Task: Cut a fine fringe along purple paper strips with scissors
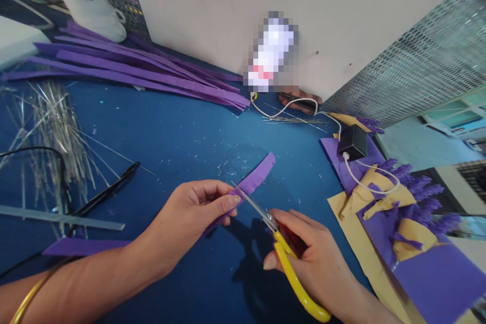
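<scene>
My left hand [205, 202] pinches a purple paper strip [258, 173] between thumb and fingers. The strip's far end sticks out up and to the right, and small cuts fringe its lower edge. Its other end passes under my left wrist and shows again at the left. In my right hand [307, 253] is a pair of scissors [294, 278] with yellow handles. The blades are slightly apart and lie at the strip, close to my left fingertips.
Uncut purple strips [152, 68] lie at the back left, above a heap of thin wires [61, 136]. A phone [271, 53] leans at the back, its cable running to a black adapter [353, 142]. Wrapped purple flower bunches [413, 202] rest on the right. A white jug [91, 10] stands back left.
</scene>
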Demonstrator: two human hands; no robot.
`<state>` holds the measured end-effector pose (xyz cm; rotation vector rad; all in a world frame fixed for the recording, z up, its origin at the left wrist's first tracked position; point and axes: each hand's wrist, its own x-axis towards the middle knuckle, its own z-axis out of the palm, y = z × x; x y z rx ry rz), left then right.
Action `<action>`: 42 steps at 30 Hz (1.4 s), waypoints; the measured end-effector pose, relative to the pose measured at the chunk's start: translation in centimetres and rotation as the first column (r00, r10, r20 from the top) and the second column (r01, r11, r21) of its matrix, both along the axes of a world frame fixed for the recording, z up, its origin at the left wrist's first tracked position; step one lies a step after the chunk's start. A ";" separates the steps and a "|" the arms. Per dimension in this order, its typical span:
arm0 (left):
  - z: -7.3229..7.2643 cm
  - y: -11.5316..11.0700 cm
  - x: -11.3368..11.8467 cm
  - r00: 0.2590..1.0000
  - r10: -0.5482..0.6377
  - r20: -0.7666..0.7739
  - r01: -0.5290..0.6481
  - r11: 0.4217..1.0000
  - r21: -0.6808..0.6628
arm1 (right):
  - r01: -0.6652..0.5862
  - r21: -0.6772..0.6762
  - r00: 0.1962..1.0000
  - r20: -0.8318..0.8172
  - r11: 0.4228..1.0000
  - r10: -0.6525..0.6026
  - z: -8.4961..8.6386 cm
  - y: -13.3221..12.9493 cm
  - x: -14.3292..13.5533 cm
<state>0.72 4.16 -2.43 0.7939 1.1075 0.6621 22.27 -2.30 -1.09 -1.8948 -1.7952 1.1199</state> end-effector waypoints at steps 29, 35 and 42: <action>-0.3 -0.2 0.0 0.993 0.088 0.076 -0.091 0.995 0.035 | -0.040 0.059 0.999 -0.011 0.997 0.041 -0.1 -0.4 0.0; -0.1 -0.1 0.1 0.994 0.079 0.077 -0.082 0.996 0.038 | -0.067 0.074 0.998 -0.016 0.995 0.068 0.0 -0.3 -0.1; -0.4 -0.3 0.1 0.995 0.085 0.056 -0.088 0.995 0.045 | -0.063 0.073 0.996 -0.053 0.995 0.067 0.1 -0.2 -0.1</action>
